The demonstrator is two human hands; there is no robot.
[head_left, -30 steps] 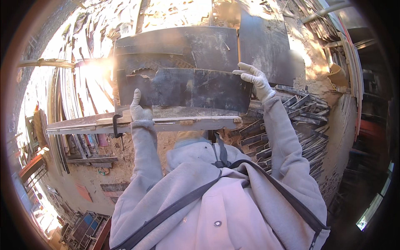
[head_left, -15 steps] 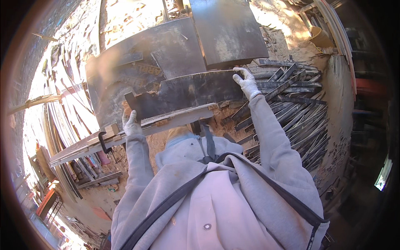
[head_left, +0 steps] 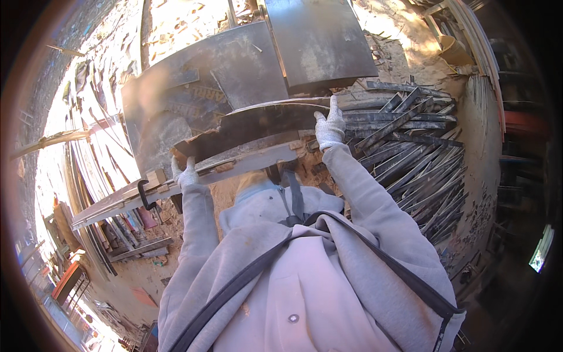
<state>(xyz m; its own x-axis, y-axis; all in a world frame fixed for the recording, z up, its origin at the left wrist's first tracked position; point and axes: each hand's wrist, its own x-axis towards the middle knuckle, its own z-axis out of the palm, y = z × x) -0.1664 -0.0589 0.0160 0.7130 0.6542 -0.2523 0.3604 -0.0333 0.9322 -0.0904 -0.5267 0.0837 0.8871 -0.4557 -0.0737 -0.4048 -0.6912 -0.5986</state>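
Observation:
A long strip of dark plywood with a ragged, broken left end is tilted up above the near edge of the work table. At its left end, my left hand, in a pale work glove, grips the board with the thumb on the near side. My right hand, gloved too, holds the right end, with a finger stretched past the far edge. Part of the fingers of both hands is hidden behind the board. Under and beyond it lies a large dark panel.
A second dark panel lies at the far right of the table. A black clamp and a small wood block sit at the table's left edge. Heaped dark strips lie to the right, pale strips to the left.
The plywood strip has tipped, so its broad face shows narrower and its far edge more plainly. My right hand has moved left and nearer with its end; my left hand has shifted little.

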